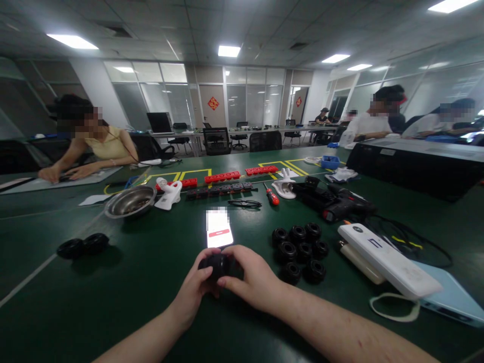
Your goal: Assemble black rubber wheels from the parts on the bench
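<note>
A black toy-like wheel (216,264) is held between both hands just above the green table (159,292). The fingers of my left hand (199,282) wrap its left side, thumb across the front. From the right, my right hand (252,275) grips the same wheel, thumb low and fingers over the top. Right behind the hands lies a lit phone (220,237) with a white screen and a red bar. Several similar black wheels (286,250) are grouped right of my right hand. At the far left lie two more black wheels (95,243), side by side.
A metal bowl (109,207), red strips (223,176), dark strips (221,189), glasses (245,203) and a red screwdriver (271,195) lie farther back. To the right are a black power tool (342,204) and a white power bank (389,262). A person (109,146) works at left.
</note>
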### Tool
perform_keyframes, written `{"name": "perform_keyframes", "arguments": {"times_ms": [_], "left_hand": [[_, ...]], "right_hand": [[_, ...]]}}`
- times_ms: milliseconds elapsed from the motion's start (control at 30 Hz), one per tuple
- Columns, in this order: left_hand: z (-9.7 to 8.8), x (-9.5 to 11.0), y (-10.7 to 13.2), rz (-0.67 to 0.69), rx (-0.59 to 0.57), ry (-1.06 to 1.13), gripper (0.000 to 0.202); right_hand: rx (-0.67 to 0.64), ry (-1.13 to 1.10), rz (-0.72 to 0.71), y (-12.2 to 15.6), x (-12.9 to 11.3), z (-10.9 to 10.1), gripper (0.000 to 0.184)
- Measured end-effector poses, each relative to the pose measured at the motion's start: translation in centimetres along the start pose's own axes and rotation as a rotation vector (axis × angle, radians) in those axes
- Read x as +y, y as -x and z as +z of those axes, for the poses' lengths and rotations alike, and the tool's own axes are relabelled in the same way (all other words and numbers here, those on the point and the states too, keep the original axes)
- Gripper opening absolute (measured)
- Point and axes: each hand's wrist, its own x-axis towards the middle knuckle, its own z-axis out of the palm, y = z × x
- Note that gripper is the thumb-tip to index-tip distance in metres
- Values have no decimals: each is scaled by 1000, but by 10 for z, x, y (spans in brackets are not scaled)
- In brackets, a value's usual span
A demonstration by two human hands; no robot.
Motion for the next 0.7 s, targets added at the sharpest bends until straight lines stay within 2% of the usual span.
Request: {"name": "perform_keyframes", "arguments": {"times_ms": [100, 267, 400, 467, 567, 700], "left_hand": [[1, 3, -1, -57, 51, -51, 27], [3, 4, 1, -67, 100, -139, 27], [3, 2, 1, -53, 152, -157, 28], [2, 1, -1, -47, 143, -119, 29], [2, 1, -6, -43, 86, -82, 30], [4, 5, -7, -85, 58, -142, 34]], "right_hand": [[-21, 12, -67, 1, -3, 0, 44], [-4, 15, -3, 2, -5, 1, 53], [-44, 57, 132, 1, 1, 4, 28], [-68, 78, 156, 0, 4, 6, 19], [-53, 70, 99, -2, 7, 7, 20], [-30, 19, -70, -1, 3, 3, 42]]}}
